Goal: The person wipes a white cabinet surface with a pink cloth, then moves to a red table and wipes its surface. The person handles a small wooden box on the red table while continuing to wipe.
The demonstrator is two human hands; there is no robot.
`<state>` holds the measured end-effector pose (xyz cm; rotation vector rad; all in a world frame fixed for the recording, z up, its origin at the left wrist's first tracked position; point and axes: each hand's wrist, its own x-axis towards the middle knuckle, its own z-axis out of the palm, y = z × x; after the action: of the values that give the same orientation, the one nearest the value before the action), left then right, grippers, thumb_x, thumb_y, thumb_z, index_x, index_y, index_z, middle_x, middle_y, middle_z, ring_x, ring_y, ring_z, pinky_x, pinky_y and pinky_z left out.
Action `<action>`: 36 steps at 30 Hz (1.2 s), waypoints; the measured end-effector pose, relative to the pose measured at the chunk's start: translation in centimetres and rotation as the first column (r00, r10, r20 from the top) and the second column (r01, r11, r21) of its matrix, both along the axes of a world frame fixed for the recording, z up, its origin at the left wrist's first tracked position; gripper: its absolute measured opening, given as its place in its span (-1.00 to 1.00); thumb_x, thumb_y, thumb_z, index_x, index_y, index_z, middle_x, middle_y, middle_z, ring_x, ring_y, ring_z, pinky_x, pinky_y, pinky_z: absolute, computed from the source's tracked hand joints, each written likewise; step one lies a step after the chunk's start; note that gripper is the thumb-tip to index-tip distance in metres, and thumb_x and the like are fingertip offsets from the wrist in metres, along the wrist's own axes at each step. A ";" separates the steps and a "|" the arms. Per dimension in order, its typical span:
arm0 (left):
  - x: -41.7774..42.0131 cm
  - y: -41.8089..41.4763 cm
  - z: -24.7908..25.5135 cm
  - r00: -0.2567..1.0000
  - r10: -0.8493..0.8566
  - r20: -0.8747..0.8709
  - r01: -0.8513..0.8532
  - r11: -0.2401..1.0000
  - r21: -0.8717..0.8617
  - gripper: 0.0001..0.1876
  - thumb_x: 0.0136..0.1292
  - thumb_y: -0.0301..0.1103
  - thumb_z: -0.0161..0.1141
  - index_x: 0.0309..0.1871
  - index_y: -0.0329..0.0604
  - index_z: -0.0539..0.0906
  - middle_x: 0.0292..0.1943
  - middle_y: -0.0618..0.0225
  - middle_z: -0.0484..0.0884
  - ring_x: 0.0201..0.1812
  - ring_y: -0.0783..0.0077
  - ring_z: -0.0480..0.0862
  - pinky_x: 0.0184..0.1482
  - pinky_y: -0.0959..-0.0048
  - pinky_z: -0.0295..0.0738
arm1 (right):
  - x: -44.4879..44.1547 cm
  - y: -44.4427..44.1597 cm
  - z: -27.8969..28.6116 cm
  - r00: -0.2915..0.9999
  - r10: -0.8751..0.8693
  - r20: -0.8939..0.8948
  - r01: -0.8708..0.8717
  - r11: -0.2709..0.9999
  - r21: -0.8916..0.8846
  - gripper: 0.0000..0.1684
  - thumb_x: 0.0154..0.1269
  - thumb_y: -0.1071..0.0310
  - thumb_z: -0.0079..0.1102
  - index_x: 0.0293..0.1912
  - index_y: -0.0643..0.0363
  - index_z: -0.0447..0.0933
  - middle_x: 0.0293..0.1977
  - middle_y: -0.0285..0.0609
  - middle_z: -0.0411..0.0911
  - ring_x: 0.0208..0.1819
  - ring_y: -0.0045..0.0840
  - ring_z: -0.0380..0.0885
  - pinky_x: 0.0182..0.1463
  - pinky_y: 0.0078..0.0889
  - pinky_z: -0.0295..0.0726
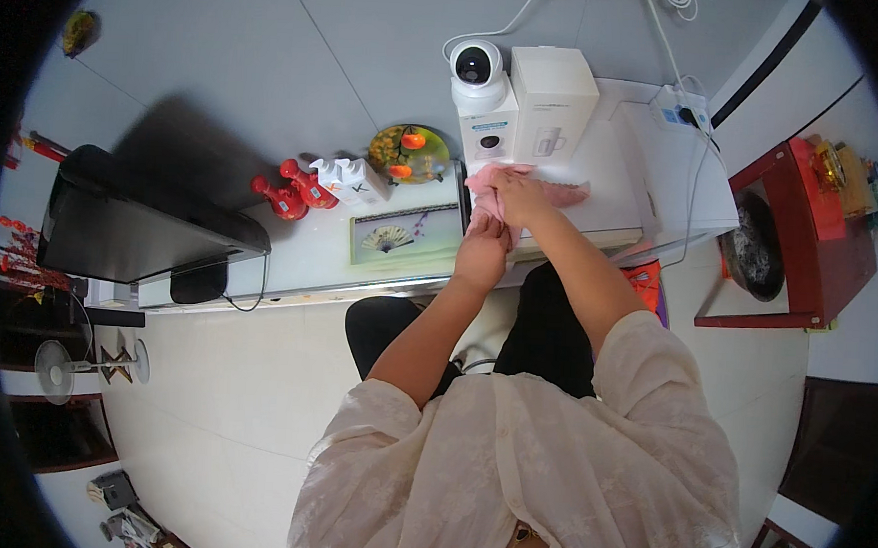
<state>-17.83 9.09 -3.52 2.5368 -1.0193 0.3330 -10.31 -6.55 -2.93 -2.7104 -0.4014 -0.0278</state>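
Both hands are together on a pink cloth [564, 194] over the right part of a white cabinet top [300, 249]. My left hand [486, 239] grips the cloth's lower left part, close to the cabinet's front edge. Just above it, my right hand [519, 197] presses on the bunched cloth, and a loose end spreads to the right. Behind the hands stand a white box with a camera picture [487, 138], a white dome camera [477, 70] on top of it, and a taller white box [553, 106]. Whatever lies beneath the cloth is hidden.
Left of the hands lies a fan picture panel [404, 237]; behind it are a decorative plate [409, 154], white bottles [351, 182] and red vases [284, 197]. A television [154, 225] stands farther left. A power strip [678, 108] with trailing cables and a red stand [808, 239] are at right.
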 end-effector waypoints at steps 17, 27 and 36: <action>-2.4 -1.6 -0.6 0.988 -0.075 -0.137 0.066 0.996 -0.065 -0.59 0.15 -0.46 0.22 0.12 -0.17 0.65 0.30 0.00 0.54 0.36 -0.15 0.46 0.37 0.06 0.39 | -12.1 -9.3 -1.3 0.945 -0.192 0.264 0.193 0.981 0.023 -0.43 0.33 0.30 0.17 0.32 0.11 0.47 0.35 -0.01 0.44 0.41 -0.15 0.36 0.49 0.00 0.24; 0.9 -7.1 -2.8 0.988 -0.127 -0.090 0.128 0.992 0.004 -0.53 0.21 -0.34 0.25 0.22 -0.17 0.61 0.35 -0.11 0.48 0.39 -0.35 0.38 0.42 -0.05 0.27 | -11.7 -9.6 -2.3 0.894 -0.356 0.271 0.393 0.914 -0.099 -0.35 0.42 0.15 0.05 0.42 0.19 0.35 0.42 0.08 0.32 0.50 -0.10 0.20 0.58 0.06 0.01; 0.7 -7.4 -1.2 0.977 -0.154 -0.149 0.147 0.988 -0.056 -0.54 0.19 -0.35 0.28 0.20 -0.18 0.63 0.36 -0.11 0.46 0.42 -0.32 0.34 0.44 -0.10 0.23 | -11.2 -8.9 -2.8 0.864 -0.445 0.234 0.479 0.870 -0.114 -0.33 0.42 0.11 0.03 0.41 0.22 0.35 0.43 0.09 0.31 0.49 -0.06 0.22 0.58 0.04 0.03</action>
<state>-17.11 1.65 -4.67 2.3863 -1.1224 0.1145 -21.49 -15.45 -5.74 -2.9166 0.2197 -0.4233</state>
